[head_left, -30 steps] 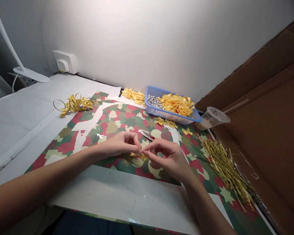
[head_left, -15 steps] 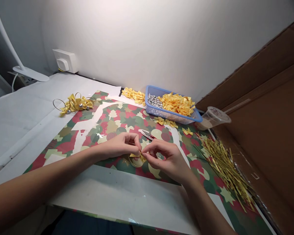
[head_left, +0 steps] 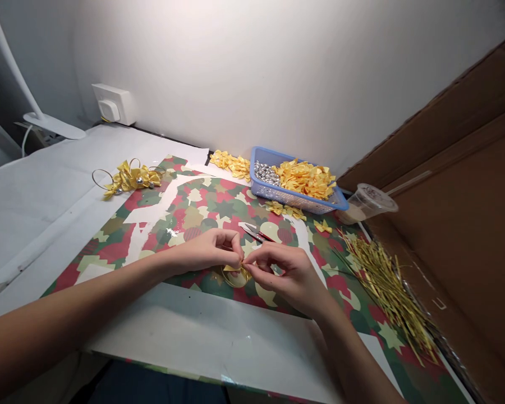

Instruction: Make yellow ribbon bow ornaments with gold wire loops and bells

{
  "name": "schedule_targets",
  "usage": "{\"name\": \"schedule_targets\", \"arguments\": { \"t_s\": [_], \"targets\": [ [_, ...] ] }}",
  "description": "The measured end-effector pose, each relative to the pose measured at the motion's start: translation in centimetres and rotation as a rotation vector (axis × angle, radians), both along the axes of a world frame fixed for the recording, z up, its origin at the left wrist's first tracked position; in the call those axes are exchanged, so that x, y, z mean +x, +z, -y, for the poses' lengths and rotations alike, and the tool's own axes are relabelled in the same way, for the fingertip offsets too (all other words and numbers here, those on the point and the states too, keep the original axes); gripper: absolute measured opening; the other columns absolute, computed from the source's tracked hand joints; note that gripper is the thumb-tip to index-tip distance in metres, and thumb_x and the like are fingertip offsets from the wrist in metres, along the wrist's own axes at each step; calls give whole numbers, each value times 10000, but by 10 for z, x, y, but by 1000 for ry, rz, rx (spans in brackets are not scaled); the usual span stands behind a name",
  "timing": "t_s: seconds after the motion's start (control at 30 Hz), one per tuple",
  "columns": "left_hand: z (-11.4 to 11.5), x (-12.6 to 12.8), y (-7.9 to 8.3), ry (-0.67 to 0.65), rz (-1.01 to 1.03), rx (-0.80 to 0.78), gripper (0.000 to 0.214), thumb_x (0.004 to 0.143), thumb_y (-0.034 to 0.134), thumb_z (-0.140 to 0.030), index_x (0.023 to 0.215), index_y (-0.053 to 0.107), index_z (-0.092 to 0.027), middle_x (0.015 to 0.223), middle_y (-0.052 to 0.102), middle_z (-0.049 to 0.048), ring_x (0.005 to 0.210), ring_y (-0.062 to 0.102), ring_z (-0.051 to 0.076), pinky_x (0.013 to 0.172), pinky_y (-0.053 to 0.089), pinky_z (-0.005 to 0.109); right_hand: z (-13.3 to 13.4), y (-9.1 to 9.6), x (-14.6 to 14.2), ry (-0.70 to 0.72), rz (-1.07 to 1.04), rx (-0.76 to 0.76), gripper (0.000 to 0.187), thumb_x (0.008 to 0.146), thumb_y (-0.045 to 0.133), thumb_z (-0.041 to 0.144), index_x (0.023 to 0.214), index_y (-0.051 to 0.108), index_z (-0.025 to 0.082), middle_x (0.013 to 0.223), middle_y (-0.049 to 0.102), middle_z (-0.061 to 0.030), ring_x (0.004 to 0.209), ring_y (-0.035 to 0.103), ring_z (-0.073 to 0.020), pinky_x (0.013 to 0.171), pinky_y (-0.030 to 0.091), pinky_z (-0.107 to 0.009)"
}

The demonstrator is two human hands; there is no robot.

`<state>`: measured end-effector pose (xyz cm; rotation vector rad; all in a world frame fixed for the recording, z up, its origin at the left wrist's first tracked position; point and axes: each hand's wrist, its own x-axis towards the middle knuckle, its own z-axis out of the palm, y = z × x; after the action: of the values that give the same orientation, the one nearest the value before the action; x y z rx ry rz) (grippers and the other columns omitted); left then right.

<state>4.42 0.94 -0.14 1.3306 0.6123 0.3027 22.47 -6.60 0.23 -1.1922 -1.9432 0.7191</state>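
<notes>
My left hand (head_left: pixel 219 248) and my right hand (head_left: pixel 280 269) meet fingertip to fingertip over the patterned paper. Both are closed in a pinch on a yellow ribbon bow with a thin gold cord loop (head_left: pixel 235 285) hanging below it. The fingers cover most of the bow, so what joins it to the loop cannot be made out. Just beyond my hands lies a pair of small scissors (head_left: pixel 258 234) with red on the handles. Off to the left sit several looped yellow bows with silver bells (head_left: pixel 132 178).
A blue basket (head_left: pixel 298 201) holds silver bells and yellow bows. Loose bows (head_left: pixel 230 163) lie beside it. A clear plastic cup (head_left: pixel 368 203) leans at the right, near cardboard (head_left: pixel 458 168). A bundle of gold cords (head_left: pixel 387 292) lies on the right. A white lamp (head_left: pixel 53 124) stands at far left.
The view has shifted very slightly. Both hands keep the same pinch on the bow, with barely any movement.
</notes>
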Motion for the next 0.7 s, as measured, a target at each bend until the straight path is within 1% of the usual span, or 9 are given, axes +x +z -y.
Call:
{"name": "schedule_targets", "arguments": {
  "t_s": [0.2,0.4,0.5,0.7],
  "targets": [
    [-2,-1,-2,-17,-5,24,82,631,602,-188,637,527,-155,631,515,-45,591,459,83,556,344,221,0,0,-1,-13,31,20,116,835,575,208,758,654,173,568,475,31,494,378,-88,460,322,-214],
    [-2,0,-1,8,-25,21,89,637,606,-203,650,538,-147,643,512,-39,588,438,74,552,335,212,0,-3,0,-32,26,6,116,838,569,212,771,653,167,527,262,83,453,240,-75,432,225,-219],
    [-2,0,-1,8,-24,7,109,640,612,-221,659,534,-147,647,512,-37,588,437,74,551,334,212,1,-4,-1,-30,19,-15,133,848,558,232,770,646,169,525,209,91,450,210,-75,431,208,-220],
    [-2,0,0,6,-18,-18,108,625,595,-227,648,517,-157,602,485,-49,552,426,70,525,324,210,1,-3,-1,-35,24,-57,130,845,544,243,766,623,176,528,162,95,453,184,-80,427,198,-220]
  ]
}}
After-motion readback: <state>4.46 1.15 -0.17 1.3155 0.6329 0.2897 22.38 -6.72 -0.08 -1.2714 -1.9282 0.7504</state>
